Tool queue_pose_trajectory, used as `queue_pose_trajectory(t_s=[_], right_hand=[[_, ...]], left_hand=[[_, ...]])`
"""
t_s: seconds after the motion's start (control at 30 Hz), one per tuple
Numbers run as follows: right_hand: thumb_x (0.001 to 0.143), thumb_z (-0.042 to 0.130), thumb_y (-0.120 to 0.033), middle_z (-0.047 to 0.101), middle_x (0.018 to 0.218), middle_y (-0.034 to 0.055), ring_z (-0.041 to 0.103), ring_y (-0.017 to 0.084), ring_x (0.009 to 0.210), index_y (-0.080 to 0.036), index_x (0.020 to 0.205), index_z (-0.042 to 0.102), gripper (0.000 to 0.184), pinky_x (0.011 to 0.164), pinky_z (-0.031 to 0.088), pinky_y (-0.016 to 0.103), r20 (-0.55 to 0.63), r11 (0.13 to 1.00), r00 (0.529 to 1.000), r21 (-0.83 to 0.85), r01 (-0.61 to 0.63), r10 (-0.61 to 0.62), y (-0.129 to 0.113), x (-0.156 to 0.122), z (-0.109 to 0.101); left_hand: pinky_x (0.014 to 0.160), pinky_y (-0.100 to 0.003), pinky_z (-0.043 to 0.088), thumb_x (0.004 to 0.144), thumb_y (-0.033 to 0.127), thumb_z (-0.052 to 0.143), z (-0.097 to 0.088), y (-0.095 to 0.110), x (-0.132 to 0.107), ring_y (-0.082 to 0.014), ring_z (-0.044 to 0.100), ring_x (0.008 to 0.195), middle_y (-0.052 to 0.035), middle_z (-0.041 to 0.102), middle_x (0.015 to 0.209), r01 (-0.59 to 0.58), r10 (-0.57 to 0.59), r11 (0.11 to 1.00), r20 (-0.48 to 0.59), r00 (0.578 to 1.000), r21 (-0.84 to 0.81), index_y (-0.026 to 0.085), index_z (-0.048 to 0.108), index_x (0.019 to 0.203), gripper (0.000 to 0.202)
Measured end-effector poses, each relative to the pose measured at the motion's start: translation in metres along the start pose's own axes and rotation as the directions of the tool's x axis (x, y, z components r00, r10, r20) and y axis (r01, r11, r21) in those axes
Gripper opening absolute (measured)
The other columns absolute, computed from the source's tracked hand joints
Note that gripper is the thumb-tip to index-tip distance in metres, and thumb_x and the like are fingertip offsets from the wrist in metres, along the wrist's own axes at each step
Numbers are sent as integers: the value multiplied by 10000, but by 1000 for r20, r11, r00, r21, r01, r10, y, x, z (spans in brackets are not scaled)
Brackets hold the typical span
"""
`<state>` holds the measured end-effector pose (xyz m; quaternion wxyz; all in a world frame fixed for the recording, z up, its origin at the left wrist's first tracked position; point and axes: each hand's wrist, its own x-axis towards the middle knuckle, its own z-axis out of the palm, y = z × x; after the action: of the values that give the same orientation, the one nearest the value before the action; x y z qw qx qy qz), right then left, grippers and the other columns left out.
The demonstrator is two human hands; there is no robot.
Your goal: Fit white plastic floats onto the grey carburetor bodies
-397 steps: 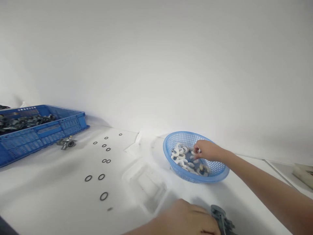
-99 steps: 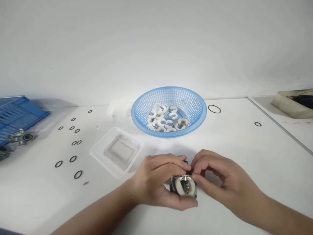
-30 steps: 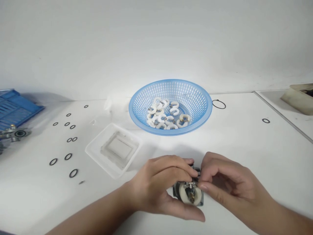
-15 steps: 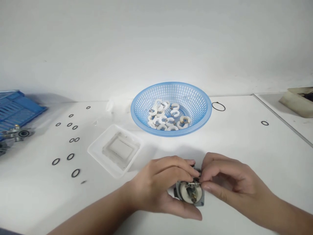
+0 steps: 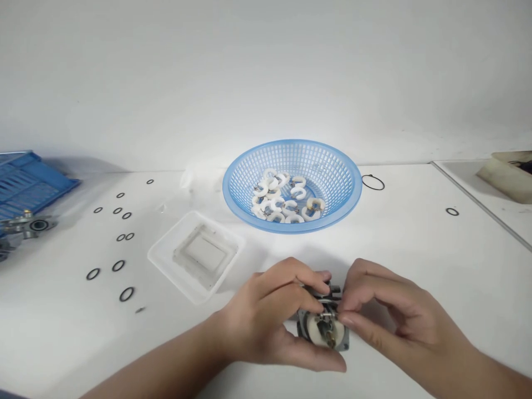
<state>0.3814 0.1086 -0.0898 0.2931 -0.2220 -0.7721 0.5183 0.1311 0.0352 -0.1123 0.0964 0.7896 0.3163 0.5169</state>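
Observation:
My left hand (image 5: 270,318) is wrapped round a small grey metal part (image 5: 326,332) with a white horseshoe-shaped float on its face, holding it just above the white table near the front edge. My right hand (image 5: 386,313) pinches at the top of that part, thumb and forefinger closed on a thin metal pin across the float's hinge. Behind the hands stands a round blue mesh basket (image 5: 336,166) with several more white floats (image 5: 282,202) in it.
A shallow clear plastic tray (image 5: 166,260) lies left of the hands. Several black O-rings (image 5: 118,266) are scattered further left, two more (image 5: 373,182) right of the basket. A blue crate (image 5: 25,180) and a metal part (image 5: 29,226) sit at the far left.
The hands and part have stayed in place over the last second; the left fingers have curled a little tighter over the top of the part and the right fingers keep pinching at the pin.

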Motion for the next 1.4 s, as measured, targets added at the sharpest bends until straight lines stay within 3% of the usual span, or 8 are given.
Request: queue_pose_trajectory(t_s=[0.3,0.47,0.57,0.67,0.77,1.03,1.23,1.4], right_hand=[[1106,772,-283,703,881,-2,730,152,757,-289,961,808,149,702,600,247,-32,999,999,-46,17,-19,-2,2,3],[1155,733,-319,675,904,20,701,167,762,-281,986,802,186,672,600,252,27,1000,1000,-18,5,-5,6,0,-6],[1157,734,-314,662,919,26,689,173,760,-287,1024,802,152,665,601,261,56,1000,998,6,15,-16,10,-2,-10],[1162,727,-319,670,945,40,701,196,785,-295,1054,808,136,653,593,288,96,1000,995,12,5,-6,12,-4,-12],[1161,732,-342,675,948,53,709,214,798,-283,1023,804,166,639,579,305,96,1000,995,-15,-26,27,11,-5,-11],[1150,740,-357,691,914,18,713,175,766,-293,965,786,202,659,593,271,49,996,999,-93,14,-10,-1,0,-7],[1104,755,-284,696,870,10,706,166,746,-270,925,782,181,690,592,268,-4,995,1000,-95,23,-24,-7,-1,-3],[1174,713,-376,684,977,29,704,195,854,-292,1023,782,186,739,570,314,115,997,991,-36,-72,75,0,-7,-10]], left_hand=[[1092,-400,733,790,401,1060,-3,0,3,-289,874,1121,-224,795,1265,-59,59,998,9,998,6,153,610,1223,673],[1113,-374,719,858,317,1010,-6,1,6,-266,891,1085,-184,834,1250,-45,47,999,60,997,-26,151,677,1174,488],[1102,-369,726,911,216,943,-10,1,12,-270,888,1107,-205,833,1271,-22,30,995,82,996,-98,145,699,1195,382],[1136,-430,718,897,49,866,-15,1,19,-303,891,1098,-246,817,1323,7,21,979,134,991,-206,121,713,1219,364],[1149,-468,712,909,-26,809,-20,0,23,-313,885,1132,-229,814,1361,63,-11,956,179,984,-286,134,747,1228,362],[1131,-445,715,948,27,849,-22,-3,23,-295,883,1142,-213,851,1259,159,-100,934,194,976,-321,113,803,1143,218],[1163,-440,698,951,38,857,-23,1,24,-275,883,1144,-167,857,1249,201,-141,929,203,969,-311,135,830,1177,248],[1192,-478,682,973,17,820,-24,3,25,-270,874,1173,-165,857,1273,247,-172,911,239,956,-331,144,834,1200,260]])
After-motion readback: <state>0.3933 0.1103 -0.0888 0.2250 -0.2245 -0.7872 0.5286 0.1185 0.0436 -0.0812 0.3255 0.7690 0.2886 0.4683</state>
